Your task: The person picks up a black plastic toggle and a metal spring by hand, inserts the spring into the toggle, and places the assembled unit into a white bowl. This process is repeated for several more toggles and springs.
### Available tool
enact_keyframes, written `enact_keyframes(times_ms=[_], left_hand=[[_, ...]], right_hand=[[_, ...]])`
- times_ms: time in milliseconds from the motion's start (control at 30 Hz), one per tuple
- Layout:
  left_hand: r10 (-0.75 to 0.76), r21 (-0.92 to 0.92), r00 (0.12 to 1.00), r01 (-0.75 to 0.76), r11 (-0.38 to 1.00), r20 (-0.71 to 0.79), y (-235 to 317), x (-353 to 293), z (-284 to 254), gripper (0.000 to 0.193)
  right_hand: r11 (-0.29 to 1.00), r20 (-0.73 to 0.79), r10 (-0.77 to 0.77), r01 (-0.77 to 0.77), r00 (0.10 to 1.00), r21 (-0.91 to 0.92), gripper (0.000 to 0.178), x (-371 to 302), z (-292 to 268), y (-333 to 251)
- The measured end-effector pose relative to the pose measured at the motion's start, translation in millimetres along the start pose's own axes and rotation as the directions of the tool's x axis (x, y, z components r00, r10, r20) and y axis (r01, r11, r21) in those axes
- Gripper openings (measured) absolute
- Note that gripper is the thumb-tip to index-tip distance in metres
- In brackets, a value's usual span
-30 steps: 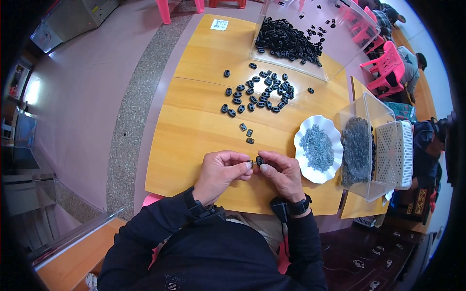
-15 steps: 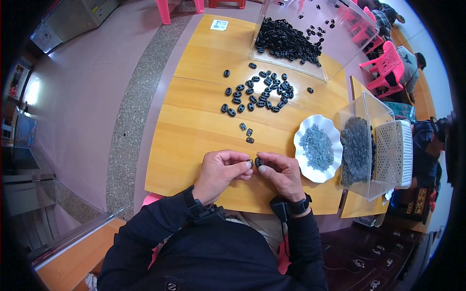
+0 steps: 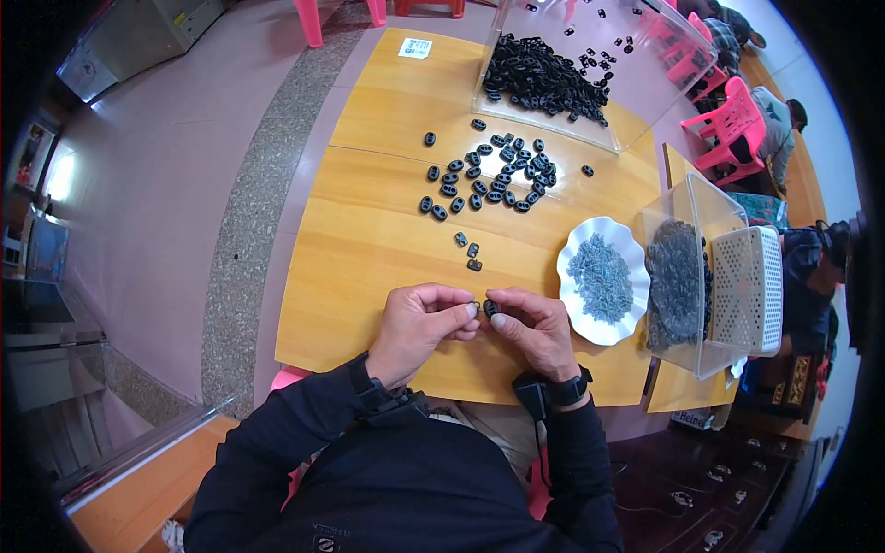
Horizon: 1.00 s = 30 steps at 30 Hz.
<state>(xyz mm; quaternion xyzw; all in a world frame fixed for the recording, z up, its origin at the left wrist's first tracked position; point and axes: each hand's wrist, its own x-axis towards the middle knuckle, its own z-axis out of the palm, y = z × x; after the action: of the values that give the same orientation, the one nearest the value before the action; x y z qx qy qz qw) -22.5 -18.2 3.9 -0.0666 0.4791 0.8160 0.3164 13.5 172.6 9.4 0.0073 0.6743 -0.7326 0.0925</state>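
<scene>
Near the table's front edge, my left hand (image 3: 422, 332) pinches a small dark piece (image 3: 477, 309), mostly hidden by the fingertips. Close beside it, my right hand (image 3: 536, 336) holds a black oval two-hole piece (image 3: 490, 308) between thumb and fingers. The two pieces are almost together; whether they touch I cannot tell. A few black pieces (image 3: 473, 250) with paler faces lie just beyond my hands. Farther off, many black oval pieces (image 3: 499, 185) are spread on the table. To the right of my right hand stands a white scalloped dish (image 3: 565, 293) of small grey translucent parts (image 3: 601, 279).
A large clear bin (image 3: 636, 111) with a heap of black pieces (image 3: 539, 78) stands at the far side. On the right are another clear bin (image 3: 698, 355) of dark parts and a white perforated basket (image 3: 761, 290). Other people sit beyond, near pink chairs (image 3: 742, 129).
Both hands keep the same pinch in nearly the same place. The whole view has shifted very slightly; nothing on the table has visibly moved.
</scene>
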Motion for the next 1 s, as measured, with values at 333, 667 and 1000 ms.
enact_keyframes(times_ms=[333, 667, 1000], left_hand=[[-0.001, 0.012, 1.0, 0.001, 1.0, 0.012, 0, 0, 0, 0.015], [0.007, 0.004, 0.999, -0.007, 1.0, 0.032, -1, 1, -1, 0.014], [0.013, -0.011, 0.999, -0.013, 1.0, 0.033, -1, 0, -2, 0.013]], right_hand=[[0.997, -0.035, 0.079, -0.079, 0.996, -0.009, 0.029, -2, -3, 10], [0.998, -0.029, 0.056, -0.056, 0.998, 0.018, 0.03, -2, 3, 9], [0.999, -0.062, 0.035, -0.034, 0.997, 0.014, 0.03, -2, 9, 10]])
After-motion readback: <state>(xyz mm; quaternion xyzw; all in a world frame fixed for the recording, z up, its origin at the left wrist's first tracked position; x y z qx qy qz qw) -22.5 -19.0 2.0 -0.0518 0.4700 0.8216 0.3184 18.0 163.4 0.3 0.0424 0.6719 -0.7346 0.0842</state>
